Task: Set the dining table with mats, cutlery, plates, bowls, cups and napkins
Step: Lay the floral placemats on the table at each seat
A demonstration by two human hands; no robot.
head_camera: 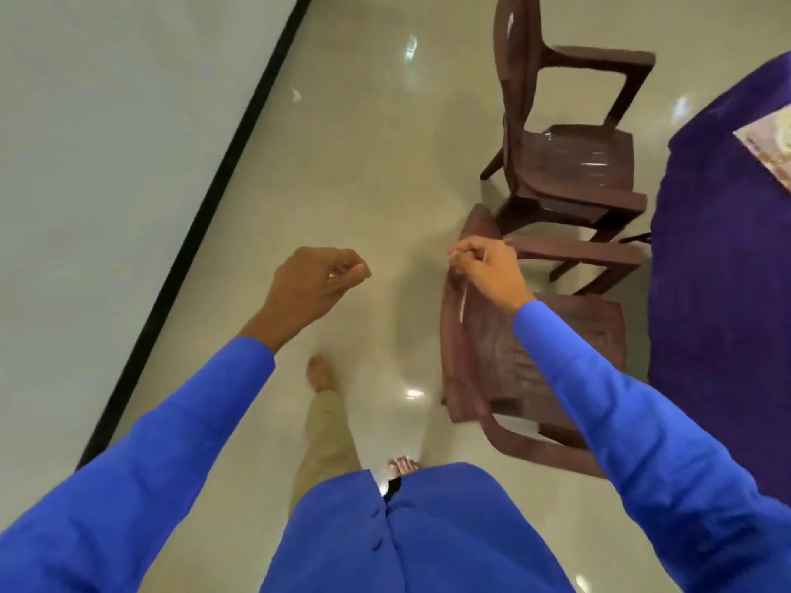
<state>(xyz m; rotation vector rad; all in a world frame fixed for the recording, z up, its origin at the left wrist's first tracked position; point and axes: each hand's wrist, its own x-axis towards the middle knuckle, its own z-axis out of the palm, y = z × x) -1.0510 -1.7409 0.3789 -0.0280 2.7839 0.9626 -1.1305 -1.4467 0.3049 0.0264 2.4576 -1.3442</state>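
The head camera looks steeply down at a person in a bright blue long-sleeved top, both arms raised in front of the body over a glossy cream tiled floor point(359, 173). The left hand point(319, 282) hangs in the air with its fingers curled loosely inward toward the palm, thumb near the fingertips; nothing can be seen in it, though the blur leaves a small pale glint at the fingers that cannot be identified. The right hand point(488, 267) is likewise loosely curled, knuckles up, hovering above the backrest of the nearer brown plastic armchair point(556, 357); whether it touches the chair or pinches anything cannot be told. A second brown plastic armchair point(573, 164) stands just beyond the first, both facing the bench point(723, 250) at the right edge, which is draped in a deep purple cloth reaching far down toward the floor. On the bench top, at the far right border, the corner of a pale patterned mat point(770, 143) lies flat, the only task item in sight. Below, khaki trousers and two bare feet point(320, 372) show on the tiles. A grey-white wall point(107, 164) with a black skirting strip fills the left side.
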